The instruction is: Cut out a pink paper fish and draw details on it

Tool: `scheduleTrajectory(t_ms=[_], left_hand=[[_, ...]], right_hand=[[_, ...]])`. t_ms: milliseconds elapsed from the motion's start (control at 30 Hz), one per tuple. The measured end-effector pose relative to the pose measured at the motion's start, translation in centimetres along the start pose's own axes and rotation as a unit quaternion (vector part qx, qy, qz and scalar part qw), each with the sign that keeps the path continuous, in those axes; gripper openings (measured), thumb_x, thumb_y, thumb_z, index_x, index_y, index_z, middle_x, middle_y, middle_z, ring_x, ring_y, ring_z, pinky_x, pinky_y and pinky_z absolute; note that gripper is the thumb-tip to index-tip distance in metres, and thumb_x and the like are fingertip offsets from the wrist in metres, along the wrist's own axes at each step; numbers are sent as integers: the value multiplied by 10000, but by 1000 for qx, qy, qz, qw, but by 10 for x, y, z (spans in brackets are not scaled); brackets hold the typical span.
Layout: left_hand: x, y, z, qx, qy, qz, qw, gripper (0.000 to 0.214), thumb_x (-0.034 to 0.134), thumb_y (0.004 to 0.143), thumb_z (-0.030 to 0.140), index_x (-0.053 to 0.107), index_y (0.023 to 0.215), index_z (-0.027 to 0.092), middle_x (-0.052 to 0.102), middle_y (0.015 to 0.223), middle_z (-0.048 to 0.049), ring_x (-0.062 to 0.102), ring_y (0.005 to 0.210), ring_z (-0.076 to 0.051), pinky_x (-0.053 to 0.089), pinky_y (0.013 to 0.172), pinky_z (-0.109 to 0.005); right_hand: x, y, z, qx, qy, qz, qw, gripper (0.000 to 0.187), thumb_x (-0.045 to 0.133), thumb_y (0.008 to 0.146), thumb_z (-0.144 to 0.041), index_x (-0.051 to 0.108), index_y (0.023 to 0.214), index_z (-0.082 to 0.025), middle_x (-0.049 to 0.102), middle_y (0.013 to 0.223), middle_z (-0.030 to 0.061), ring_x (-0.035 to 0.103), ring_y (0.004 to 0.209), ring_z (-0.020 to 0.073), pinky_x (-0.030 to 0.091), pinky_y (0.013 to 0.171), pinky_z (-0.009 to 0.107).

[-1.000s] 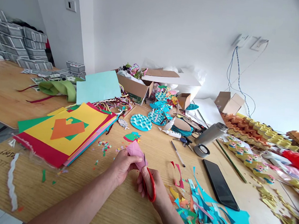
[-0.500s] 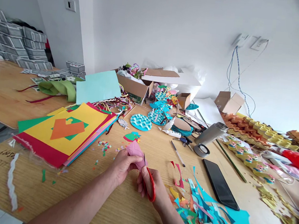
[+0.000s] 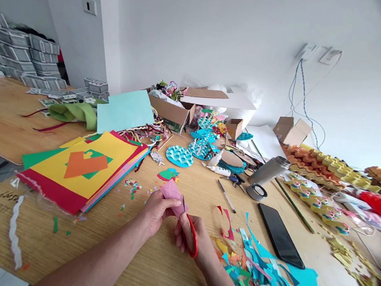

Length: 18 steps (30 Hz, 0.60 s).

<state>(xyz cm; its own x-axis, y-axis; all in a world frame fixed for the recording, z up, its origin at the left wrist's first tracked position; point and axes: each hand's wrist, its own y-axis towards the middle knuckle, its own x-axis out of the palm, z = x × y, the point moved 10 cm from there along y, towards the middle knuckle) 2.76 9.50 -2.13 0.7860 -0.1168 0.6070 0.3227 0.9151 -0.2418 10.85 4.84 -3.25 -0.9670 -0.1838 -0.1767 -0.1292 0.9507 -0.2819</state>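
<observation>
Between the thumb and fingers of my left hand (image 3: pixel 157 211) is a small piece of pink paper (image 3: pixel 172 190). My right hand (image 3: pixel 198 238) grips red-handled scissors (image 3: pixel 193 242), whose blades point up and lie against the paper's right edge. Just beyond the paper lies a green and blue paper cutout (image 3: pixel 168 174). Small coloured paper dots (image 3: pixel 133 186) are scattered to the left of it. Paper scraps (image 3: pixel 256 266) in blue, green, orange and pink are heaped right of my right forearm.
Coloured paper sheets (image 3: pixel 107 166) are stacked at left. A pen (image 3: pixel 226 196), a black phone (image 3: pixel 281 235), a tape roll (image 3: pixel 257 192) and a metal flask (image 3: pixel 270 169) lie at right. Blue scalloped discs (image 3: pixel 179 156), glue bottles (image 3: pixel 218 169) and a cardboard box (image 3: pixel 170 109) are farther back.
</observation>
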Motion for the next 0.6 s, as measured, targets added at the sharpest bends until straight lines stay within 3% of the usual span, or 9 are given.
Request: scheduleTrajectory(t_ms=[600], left_hand=[[3, 0, 1, 0, 12, -10, 1000, 184, 757, 519, 197, 605, 599, 133, 592, 574, 7, 524, 537, -111, 412, 535, -231]], right_hand=[[-1, 1, 1, 0, 7, 5, 1000, 712, 417, 682, -854, 527, 604, -155, 503, 403, -17, 432, 315, 66, 271, 329, 171]])
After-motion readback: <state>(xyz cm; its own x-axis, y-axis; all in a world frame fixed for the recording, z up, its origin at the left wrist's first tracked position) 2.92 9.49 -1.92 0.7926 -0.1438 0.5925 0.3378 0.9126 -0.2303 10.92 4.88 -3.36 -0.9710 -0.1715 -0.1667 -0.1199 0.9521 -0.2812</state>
